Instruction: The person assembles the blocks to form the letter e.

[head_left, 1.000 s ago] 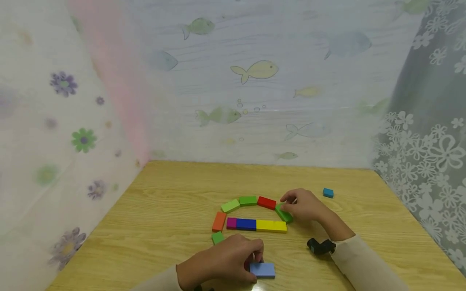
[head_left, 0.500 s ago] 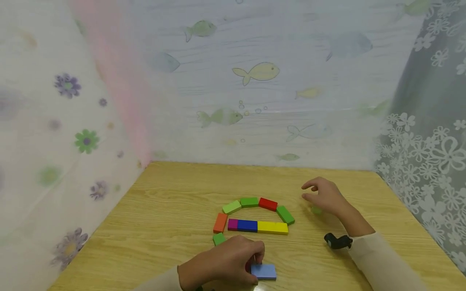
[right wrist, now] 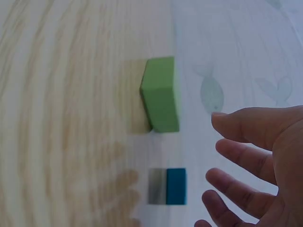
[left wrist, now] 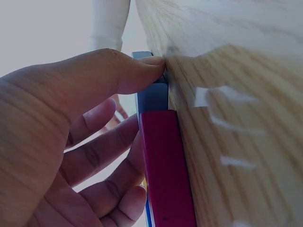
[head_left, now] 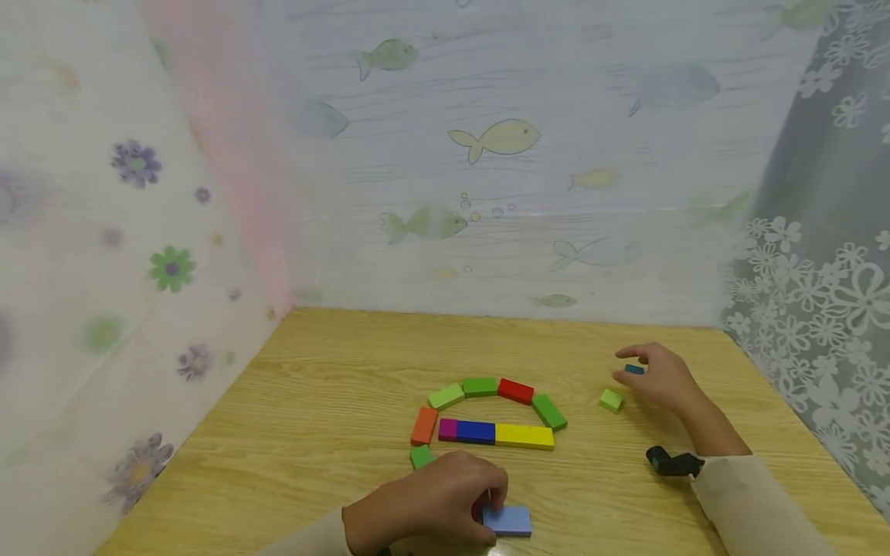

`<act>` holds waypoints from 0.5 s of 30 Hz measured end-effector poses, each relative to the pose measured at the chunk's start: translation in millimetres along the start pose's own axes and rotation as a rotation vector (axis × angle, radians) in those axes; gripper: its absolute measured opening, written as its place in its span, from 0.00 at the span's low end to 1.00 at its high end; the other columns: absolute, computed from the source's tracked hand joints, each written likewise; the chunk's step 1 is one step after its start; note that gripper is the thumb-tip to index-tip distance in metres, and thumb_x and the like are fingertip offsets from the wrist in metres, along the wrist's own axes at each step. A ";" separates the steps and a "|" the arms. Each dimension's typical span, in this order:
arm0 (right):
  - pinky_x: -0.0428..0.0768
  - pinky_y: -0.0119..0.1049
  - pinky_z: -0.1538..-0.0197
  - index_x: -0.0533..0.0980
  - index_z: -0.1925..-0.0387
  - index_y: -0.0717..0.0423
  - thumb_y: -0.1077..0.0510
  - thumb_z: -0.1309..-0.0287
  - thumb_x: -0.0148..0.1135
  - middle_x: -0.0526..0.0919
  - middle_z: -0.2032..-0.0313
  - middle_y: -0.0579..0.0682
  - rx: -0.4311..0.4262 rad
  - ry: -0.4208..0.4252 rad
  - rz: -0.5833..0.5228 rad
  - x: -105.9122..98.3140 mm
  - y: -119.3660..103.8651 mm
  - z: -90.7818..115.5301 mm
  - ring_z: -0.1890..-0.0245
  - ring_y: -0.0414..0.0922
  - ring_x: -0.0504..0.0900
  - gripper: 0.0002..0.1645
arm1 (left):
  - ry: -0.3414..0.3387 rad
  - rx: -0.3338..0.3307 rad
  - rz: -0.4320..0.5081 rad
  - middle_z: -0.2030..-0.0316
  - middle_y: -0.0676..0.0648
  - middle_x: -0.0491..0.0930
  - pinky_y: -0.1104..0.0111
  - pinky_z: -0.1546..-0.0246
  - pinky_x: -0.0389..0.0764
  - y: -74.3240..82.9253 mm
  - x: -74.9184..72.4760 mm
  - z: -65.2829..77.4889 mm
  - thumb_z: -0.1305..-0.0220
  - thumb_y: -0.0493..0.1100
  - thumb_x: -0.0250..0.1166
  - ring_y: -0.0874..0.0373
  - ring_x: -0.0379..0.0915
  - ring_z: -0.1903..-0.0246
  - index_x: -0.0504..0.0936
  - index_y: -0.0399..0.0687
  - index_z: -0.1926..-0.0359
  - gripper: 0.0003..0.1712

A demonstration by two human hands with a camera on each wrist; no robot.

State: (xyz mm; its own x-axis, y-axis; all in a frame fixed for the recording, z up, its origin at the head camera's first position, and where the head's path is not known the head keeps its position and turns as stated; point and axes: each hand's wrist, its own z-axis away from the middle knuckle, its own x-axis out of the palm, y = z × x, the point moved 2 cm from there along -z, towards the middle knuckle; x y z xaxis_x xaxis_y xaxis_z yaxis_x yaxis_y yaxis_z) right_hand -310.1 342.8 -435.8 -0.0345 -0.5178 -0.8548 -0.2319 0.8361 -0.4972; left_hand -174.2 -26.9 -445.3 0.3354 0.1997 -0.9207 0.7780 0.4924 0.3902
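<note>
My left hand pinches a light blue block at the front of the table, thumb on the near side and fingertips on the far side. A magenta block lies against it, mostly hidden under the hand in the head view. Over at the right, my right hand hovers with fingers spread around a small blue block, which shows in the gap between thumb and index finger. Just left of the right thumb sits a small lime green block. In the right wrist view the fingers stand apart from both blocks.
An arc of blocks curves from a green block by the left hand past an orange block and a red block to another green block. Inside it, a yellow block ends a straight row. Printed curtains surround the wooden table.
My right hand has left the green block at the arc's right end and moved right to the small blue block, uncovering the lime green one. My left hand keeps its hold.
</note>
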 end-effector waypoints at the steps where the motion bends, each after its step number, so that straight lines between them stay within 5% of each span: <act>1: 0.76 0.67 0.44 0.76 0.34 0.61 0.46 0.31 0.66 0.70 0.32 0.71 0.008 -0.006 -0.004 0.2 2.2 0.8 0.35 0.72 0.70 0.32 | -0.002 -0.001 0.001 0.72 0.67 0.74 0.83 0.70 0.71 0.2 0.0 0.0 0.42 0.49 0.79 0.79 0.68 0.73 0.78 0.60 0.64 0.15; 15: 0.79 0.63 0.45 0.74 0.33 0.64 0.49 0.32 0.67 0.75 0.37 0.74 0.075 -0.046 -0.046 7.3 22.5 3.8 0.39 0.72 0.74 0.34 | -0.016 0.001 0.010 0.71 0.68 0.73 0.83 0.70 0.72 -0.1 0.7 -0.4 0.41 0.49 0.78 0.78 0.68 0.73 0.80 0.61 0.68 0.12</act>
State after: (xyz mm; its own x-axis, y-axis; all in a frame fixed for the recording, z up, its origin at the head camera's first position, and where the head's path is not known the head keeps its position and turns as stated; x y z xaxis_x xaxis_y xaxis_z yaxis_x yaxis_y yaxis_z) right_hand -311.8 358.4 -453.8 0.0193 -0.5484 -0.8360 -0.1590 0.8238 -0.5441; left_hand -174.3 -26.4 -446.0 0.3513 0.1911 -0.9166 0.7751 0.4897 0.3992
